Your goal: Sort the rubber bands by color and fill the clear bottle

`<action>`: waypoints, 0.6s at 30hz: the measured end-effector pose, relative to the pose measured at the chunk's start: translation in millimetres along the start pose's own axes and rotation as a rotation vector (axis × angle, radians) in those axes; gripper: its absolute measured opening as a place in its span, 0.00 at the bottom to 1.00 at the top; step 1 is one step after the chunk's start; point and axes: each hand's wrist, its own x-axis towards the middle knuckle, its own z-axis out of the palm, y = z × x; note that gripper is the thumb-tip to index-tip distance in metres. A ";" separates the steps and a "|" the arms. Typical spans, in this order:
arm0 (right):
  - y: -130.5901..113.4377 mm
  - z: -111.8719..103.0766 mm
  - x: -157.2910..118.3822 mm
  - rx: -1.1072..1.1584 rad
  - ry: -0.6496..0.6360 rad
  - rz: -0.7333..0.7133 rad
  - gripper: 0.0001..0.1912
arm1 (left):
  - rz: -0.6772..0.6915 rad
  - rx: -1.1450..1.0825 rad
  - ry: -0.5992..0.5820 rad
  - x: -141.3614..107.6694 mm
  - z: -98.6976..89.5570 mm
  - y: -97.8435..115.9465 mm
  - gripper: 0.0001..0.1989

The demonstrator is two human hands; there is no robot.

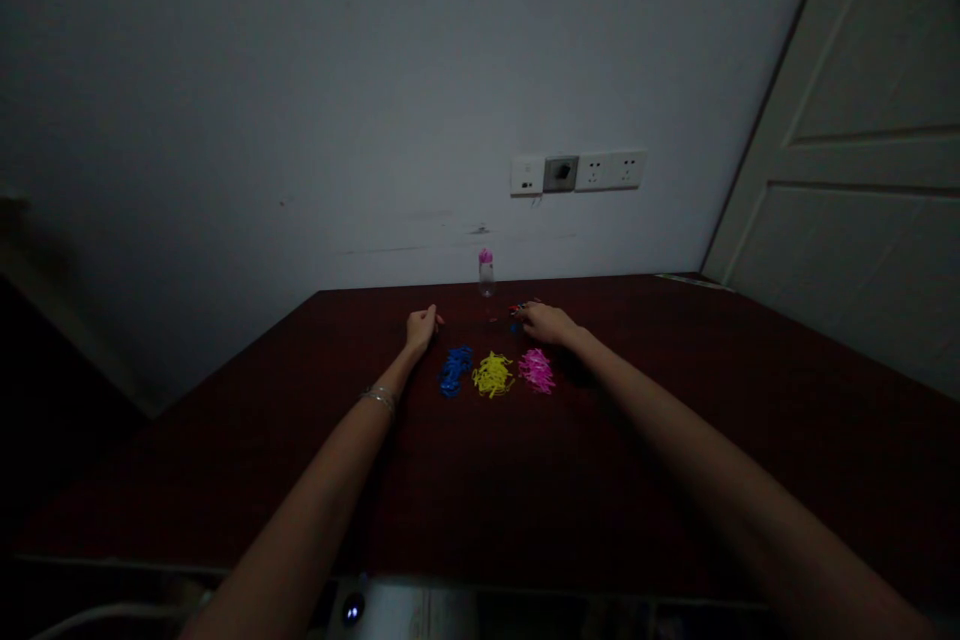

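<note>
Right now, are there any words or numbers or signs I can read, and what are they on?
None: no word, label, brand, number or sign can be read here.
Bottle: too small and dim to tell if it has writing.
Wall sockets: holes show, but no readable writing.
Strip at the table's back edge: too blurred to tell.
Blue pile, yellow pile, pink pile: no writing that I can make out.
</note>
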 end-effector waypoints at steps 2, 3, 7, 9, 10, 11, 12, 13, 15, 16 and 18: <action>-3.4 5.2 4.4 -0.009 -0.007 -0.028 0.17 | 0.004 0.007 0.005 -0.4 0.1 0.1 0.24; -4.6 7.2 5.9 -0.014 -0.009 -0.037 0.18 | 0.004 0.010 0.007 -0.5 0.1 0.2 0.24; -6.3 11.9 8.9 -0.042 -0.020 -0.013 0.16 | 0.001 0.000 -0.005 -0.4 0.6 -0.3 0.23; -5.7 13.6 9.4 -0.051 -0.013 0.002 0.15 | 0.006 -0.010 -0.005 0.4 1.2 -1.8 0.23; -5.2 14.5 9.5 -0.055 -0.001 0.005 0.15 | 0.013 -0.017 -0.003 1.1 1.6 -2.8 0.23; -4.8 15.6 9.5 -0.058 0.012 0.007 0.15 | 0.021 -0.024 -0.001 1.7 2.0 -3.9 0.23; -4.3 16.8 9.5 -0.061 0.028 0.009 0.14 | 0.028 -0.031 0.001 2.3 2.4 -5.0 0.23; -3.9 18.0 9.3 -0.061 0.042 0.012 0.14 | 0.034 -0.036 0.003 2.8 2.7 -5.8 0.23; -3.2 20.6 8.7 -0.052 0.068 0.019 0.14 | 0.040 -0.041 0.005 3.2 2.9 -6.6 0.22; -2.8 21.7 8.3 -0.043 0.080 0.020 0.14 | 0.039 -0.042 0.007 3.1 2.9 -6.5 0.22; -1.6 23.6 7.5 -0.023 0.104 0.017 0.13 | 0.032 -0.044 0.010 2.5 2.7 -5.7 0.21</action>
